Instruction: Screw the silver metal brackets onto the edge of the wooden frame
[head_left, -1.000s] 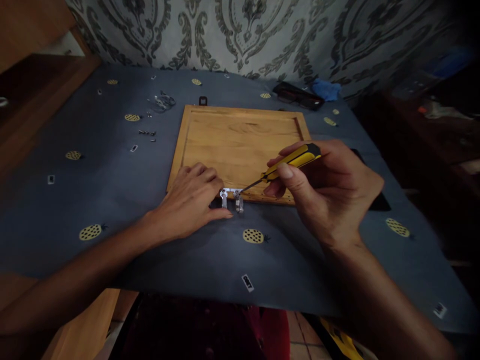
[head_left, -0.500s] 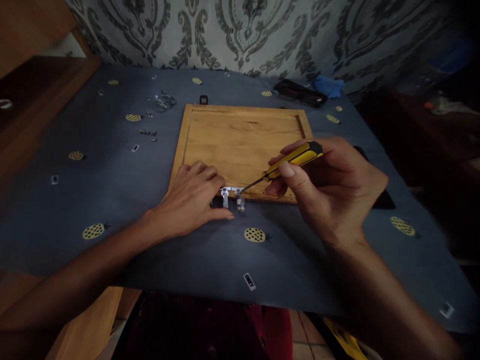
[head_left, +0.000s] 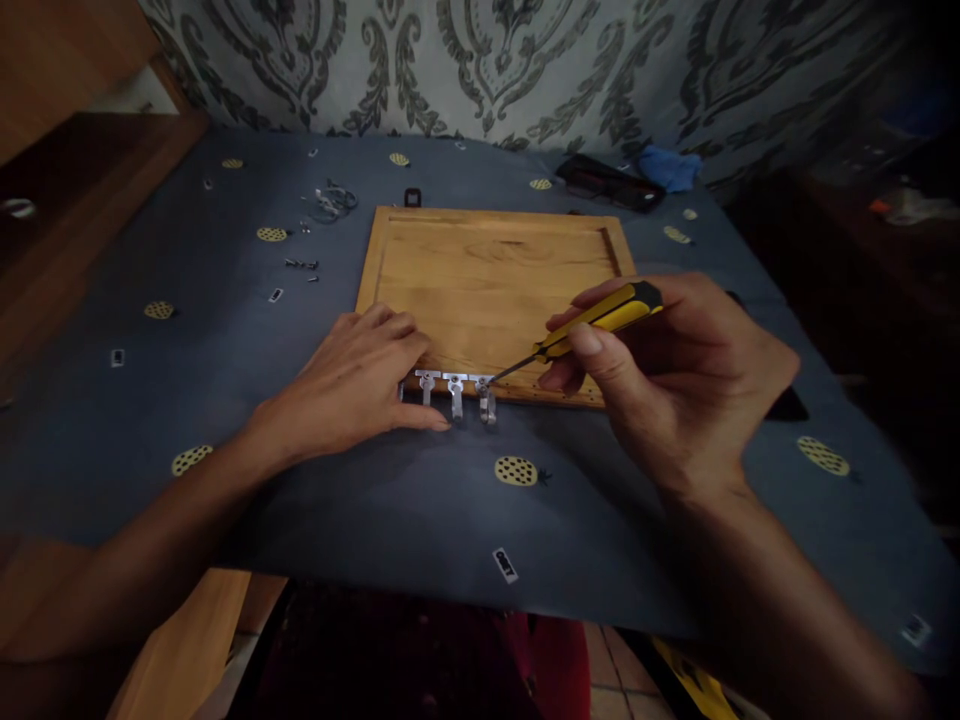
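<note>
A framed wooden panel (head_left: 480, 290) lies on the blue table. Several metal hinges (head_left: 456, 393) sit in a row along its near edge, their arms pointing toward me. My right hand (head_left: 660, 370) grips a yellow and black screwdriver (head_left: 600, 320), whose tip meets the rightmost hinge (head_left: 486, 400). My left hand (head_left: 364, 385) rests over the panel's near left corner, fingers bent on the wood and thumb stretched out beside the hinges. Whatever lies under its palm is hidden.
Loose screws (head_left: 301, 264) and a coiled cable (head_left: 330, 200) lie left of the panel. Behind it are a small black object (head_left: 412, 197), a dark case (head_left: 607, 184) and a blue cloth (head_left: 670, 168). A dark flat object is partly hidden behind my right hand.
My left hand has slid left along the panel's edge, uncovering more of the hinges. The screwdriver tip remains at the rightmost hinge. The whole view has shifted slightly.
</note>
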